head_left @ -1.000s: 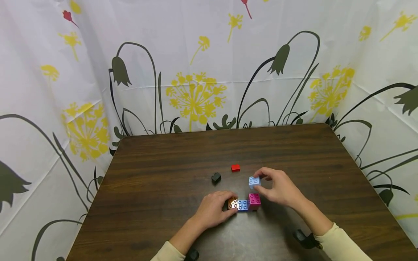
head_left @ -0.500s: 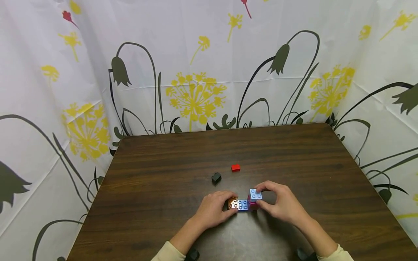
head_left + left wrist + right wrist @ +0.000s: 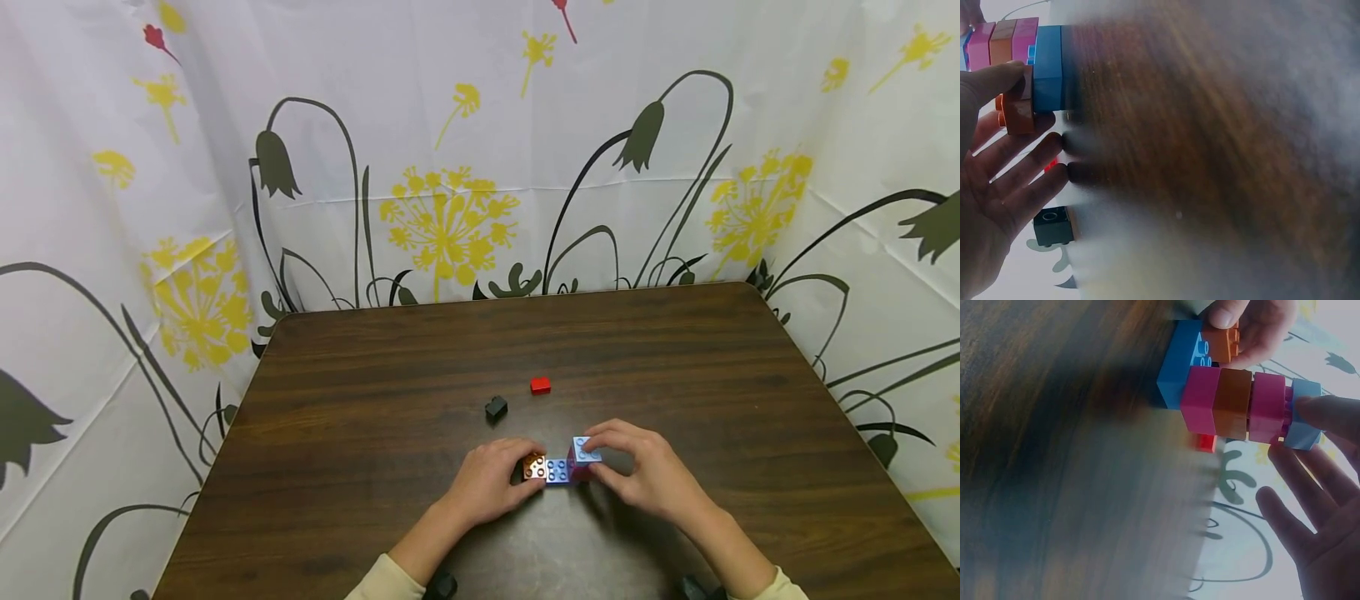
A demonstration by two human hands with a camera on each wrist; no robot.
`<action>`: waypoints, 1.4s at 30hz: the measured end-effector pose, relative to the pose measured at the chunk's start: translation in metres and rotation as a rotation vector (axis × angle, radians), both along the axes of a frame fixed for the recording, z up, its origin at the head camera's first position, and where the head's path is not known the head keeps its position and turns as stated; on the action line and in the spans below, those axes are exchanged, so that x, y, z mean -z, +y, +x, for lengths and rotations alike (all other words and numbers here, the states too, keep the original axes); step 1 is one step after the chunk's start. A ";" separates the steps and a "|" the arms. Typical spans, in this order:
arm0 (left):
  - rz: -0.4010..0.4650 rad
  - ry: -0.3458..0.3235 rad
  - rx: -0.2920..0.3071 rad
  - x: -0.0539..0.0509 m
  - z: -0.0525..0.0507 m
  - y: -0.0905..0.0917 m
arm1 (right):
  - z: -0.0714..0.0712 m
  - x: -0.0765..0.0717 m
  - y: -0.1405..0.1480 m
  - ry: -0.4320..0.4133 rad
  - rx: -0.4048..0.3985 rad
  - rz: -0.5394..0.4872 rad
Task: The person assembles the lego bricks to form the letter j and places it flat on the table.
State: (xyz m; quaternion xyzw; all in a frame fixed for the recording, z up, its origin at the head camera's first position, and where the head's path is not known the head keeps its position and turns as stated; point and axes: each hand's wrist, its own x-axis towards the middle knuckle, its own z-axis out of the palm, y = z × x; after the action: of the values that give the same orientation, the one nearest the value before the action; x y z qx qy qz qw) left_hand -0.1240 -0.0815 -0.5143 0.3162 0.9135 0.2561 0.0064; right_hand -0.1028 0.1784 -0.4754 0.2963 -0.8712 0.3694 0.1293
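Observation:
My left hand (image 3: 489, 483) pinches an orange toy brick (image 3: 534, 467) that sits on the left end of a longer blue brick (image 3: 1179, 365). On that blue brick's right end stands a column: a pink brick (image 3: 1199, 397), an orange brick (image 3: 1232, 403) and another pink brick (image 3: 1267, 406). At the column's top, my right hand (image 3: 651, 473) holds a light blue brick (image 3: 1302, 415) between thumb and fingers. Pink studs still show in a narrow gap beneath the light blue brick in the right wrist view.
A black brick (image 3: 496, 408) lies on the wooden table (image 3: 360, 400) beyond my left hand. Farther back is a small red brick (image 3: 540, 385). A flowered curtain (image 3: 480, 150) hangs behind the table's far edge.
My right hand has brought the light blue brick toward me and onto the top of the pink column. The left hand has stayed at the orange brick.

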 end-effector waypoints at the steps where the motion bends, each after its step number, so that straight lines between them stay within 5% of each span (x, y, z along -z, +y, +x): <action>1: 0.000 0.000 0.000 0.000 0.000 0.000 | 0.000 -0.001 0.000 -0.005 0.004 0.009; 15: 0.002 0.003 0.006 0.000 0.000 0.000 | 0.002 -0.005 -0.003 -0.071 0.061 0.075; 42: 0.001 0.003 0.005 0.000 0.000 -0.001 | -0.001 -0.004 0.000 -0.083 0.010 0.087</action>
State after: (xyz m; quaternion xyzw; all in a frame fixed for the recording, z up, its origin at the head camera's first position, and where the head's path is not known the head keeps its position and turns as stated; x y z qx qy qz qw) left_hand -0.1240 -0.0820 -0.5147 0.3187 0.9126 0.2561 0.0055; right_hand -0.1035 0.1781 -0.4716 0.2816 -0.8926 0.3425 0.0818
